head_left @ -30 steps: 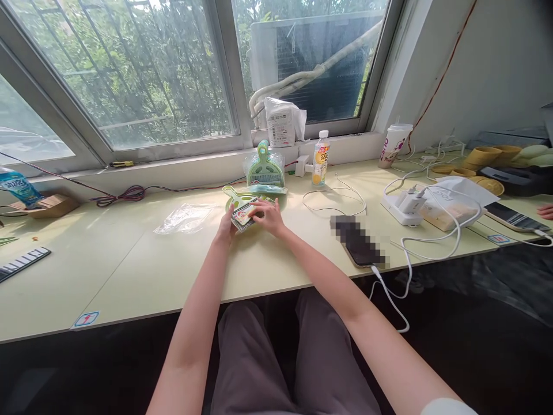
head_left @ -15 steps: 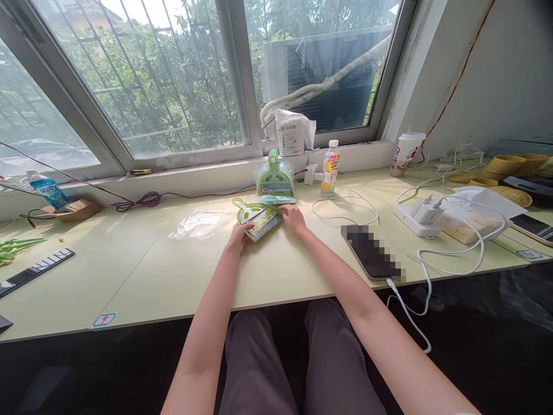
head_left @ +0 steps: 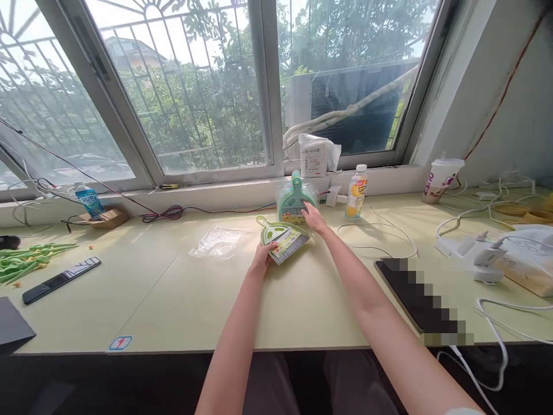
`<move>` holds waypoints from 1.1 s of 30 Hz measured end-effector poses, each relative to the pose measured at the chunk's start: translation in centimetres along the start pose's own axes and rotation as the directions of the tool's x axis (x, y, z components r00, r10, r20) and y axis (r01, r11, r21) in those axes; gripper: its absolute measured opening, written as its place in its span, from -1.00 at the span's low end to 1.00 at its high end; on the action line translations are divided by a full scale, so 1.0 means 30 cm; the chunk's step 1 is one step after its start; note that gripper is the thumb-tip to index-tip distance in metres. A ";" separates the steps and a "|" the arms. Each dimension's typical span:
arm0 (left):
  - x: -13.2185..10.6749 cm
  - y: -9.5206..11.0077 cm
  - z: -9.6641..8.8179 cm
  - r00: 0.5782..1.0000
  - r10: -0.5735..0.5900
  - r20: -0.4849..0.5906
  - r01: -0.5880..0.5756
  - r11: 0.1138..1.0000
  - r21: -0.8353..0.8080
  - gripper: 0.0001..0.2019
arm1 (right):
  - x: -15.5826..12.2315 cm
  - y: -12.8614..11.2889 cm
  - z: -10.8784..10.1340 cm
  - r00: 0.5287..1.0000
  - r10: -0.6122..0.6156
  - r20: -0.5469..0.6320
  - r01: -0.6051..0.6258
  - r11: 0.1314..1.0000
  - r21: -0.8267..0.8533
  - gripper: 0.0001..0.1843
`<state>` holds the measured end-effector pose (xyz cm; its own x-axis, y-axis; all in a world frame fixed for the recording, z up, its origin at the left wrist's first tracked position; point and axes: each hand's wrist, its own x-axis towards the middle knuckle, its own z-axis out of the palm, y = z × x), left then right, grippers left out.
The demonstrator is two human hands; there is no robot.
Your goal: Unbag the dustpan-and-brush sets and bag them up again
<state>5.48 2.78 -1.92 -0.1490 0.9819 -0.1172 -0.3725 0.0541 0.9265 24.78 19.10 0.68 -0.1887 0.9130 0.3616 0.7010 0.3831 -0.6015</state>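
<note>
A small light-green brush and dustpan set with a printed label (head_left: 283,239) lies on the pale yellow desk (head_left: 181,294). My left hand (head_left: 264,257) grips its near edge, fingers closed on it. My right hand (head_left: 311,218) reaches further back and touches a darker green dustpan set in clear wrapping (head_left: 294,199) that stands against the window ledge. Its fingers are bent on the wrapping's lower right edge.
A crumpled clear plastic bag (head_left: 216,242) lies left of the sets. A yellow drink bottle (head_left: 355,192), a white packet (head_left: 314,155) and a cup (head_left: 439,178) stand by the window. A phone (head_left: 417,297), chargers and cables (head_left: 484,259) fill the right; green stems (head_left: 26,262) lie at left.
My right hand left the light-green set and moved back to the wrapped dustpan set. My left hand kept its hold. The view tilted upward and shifted left.
</note>
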 end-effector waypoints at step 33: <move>-0.039 0.069 -0.002 0.955 0.297 0.004 -0.244 0.774 0.585 -0.53 | -0.457 -0.191 0.043 0.882 0.306 0.360 -0.372 -0.019 0.928 -0.90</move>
<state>4.83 1.72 0.12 -0.2490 0.9543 0.1653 0.2840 -0.0912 0.9545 22.48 4.57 -1.76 -0.1996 0.9724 -0.1213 -0.5814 -0.2171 -0.7841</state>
